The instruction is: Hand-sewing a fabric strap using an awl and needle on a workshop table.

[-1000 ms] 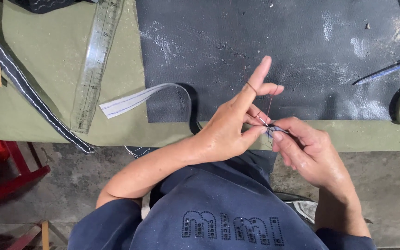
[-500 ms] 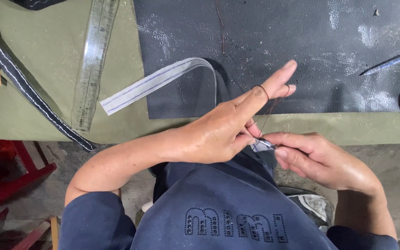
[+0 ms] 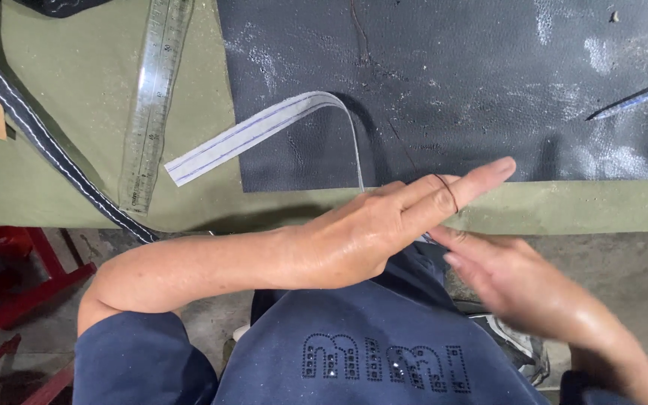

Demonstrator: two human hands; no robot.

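- One white woven strap [image 3: 253, 135], flat and ribbed with thin blue lines along it, lies across the surface [image 3: 76, 135] and arches over the edge down toward the hands.
- One left hand [image 3: 369, 232] is stretched out flat, fingers [image 3: 481, 176] straight and together; a thin dark thread loops around the forefinger. The fingers clasp nothing that shows.
- One right hand [image 3: 523, 289] is blurred below the edge; its fingers are loosely curled, and whether they pinch anything cannot be told.
- The surface is covered in olive-green cloth; on it lies one black grainy leather sheet [image 3: 451, 82], scuffed with pale dust.
- One clear plastic ruler [image 3: 151, 105] lies slantwise at the left, and one dark stitched band [image 3: 46, 142] crosses the corner beside it.
- One thin metal blade tip [image 3: 639, 94] shows at the right edge.
- Against half a second ago, the left fingers have straightened out further over the edge, and the right hand has let go of the small pale end it pinched and dropped lower.
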